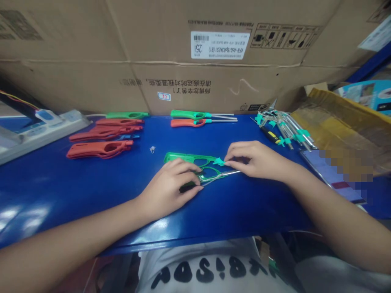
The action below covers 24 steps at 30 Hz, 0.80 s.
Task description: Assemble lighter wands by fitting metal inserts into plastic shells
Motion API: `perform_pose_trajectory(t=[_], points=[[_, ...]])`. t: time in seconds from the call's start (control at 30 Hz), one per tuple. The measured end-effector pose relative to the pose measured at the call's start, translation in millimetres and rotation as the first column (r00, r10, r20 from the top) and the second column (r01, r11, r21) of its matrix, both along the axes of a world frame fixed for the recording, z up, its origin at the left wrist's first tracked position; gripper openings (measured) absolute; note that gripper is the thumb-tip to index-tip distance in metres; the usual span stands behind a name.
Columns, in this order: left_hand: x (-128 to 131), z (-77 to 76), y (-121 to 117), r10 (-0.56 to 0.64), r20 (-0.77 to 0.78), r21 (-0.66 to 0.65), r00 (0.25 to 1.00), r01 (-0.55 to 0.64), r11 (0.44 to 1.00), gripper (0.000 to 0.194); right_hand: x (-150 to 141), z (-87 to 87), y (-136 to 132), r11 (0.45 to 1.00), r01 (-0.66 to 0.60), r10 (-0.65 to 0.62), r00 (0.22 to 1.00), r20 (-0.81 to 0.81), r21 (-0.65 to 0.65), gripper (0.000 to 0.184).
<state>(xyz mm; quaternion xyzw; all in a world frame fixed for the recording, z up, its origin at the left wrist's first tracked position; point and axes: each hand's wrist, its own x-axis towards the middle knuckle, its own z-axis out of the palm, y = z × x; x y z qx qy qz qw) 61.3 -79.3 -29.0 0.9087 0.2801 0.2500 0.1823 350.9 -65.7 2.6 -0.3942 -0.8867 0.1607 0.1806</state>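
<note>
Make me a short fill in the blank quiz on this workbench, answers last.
1. The teal plastic piece is at the fingertips of the ____ hand.
2. The left hand partly covers lighter shells coloured ____.
3. The screwdriver's handle is black and ____.

Missing words: right; green; yellow.

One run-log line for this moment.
left hand: curled over lower green lighter shell | right hand: pinching teal clip | blue table: red lighter handles left, small metal bits, screwdriver right
</note>
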Motion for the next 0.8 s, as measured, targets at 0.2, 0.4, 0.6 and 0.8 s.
perform_pose_trajectory(t=[0.2,0.4,0.6,0.8], points=[[-1.9,-2.8,2.6,0.011,0.024,0.023,1.000,-0.011,1.000,0.006,-13.1,-5.1,-7.7,0.994,-0.096,0.092,0.993,-0.071,-0.054,0.014],[-1.3,-4.2,4.1,0.007,0.043,-0.002,0.999,-0.007,1.000,0.003,-21.6,-14.3,-11.4,0.996,-0.083,0.081,0.995,-0.061,-0.026,0.015],[-0.4,-4.6,4.0,0.033,0.067,-0.031,0.997,-0.031,0.999,0.013,-27.1,-20.3,-10.0,0.995,-0.095,0.095,0.993,-0.073,-0.004,0.015],[0.0,-6.4,4.2,0.094,0.095,-0.058,0.991,-0.089,0.994,0.024,-27.5,-23.5,-9.3,0.989,-0.143,0.145,0.986,-0.077,0.039,0.015]])
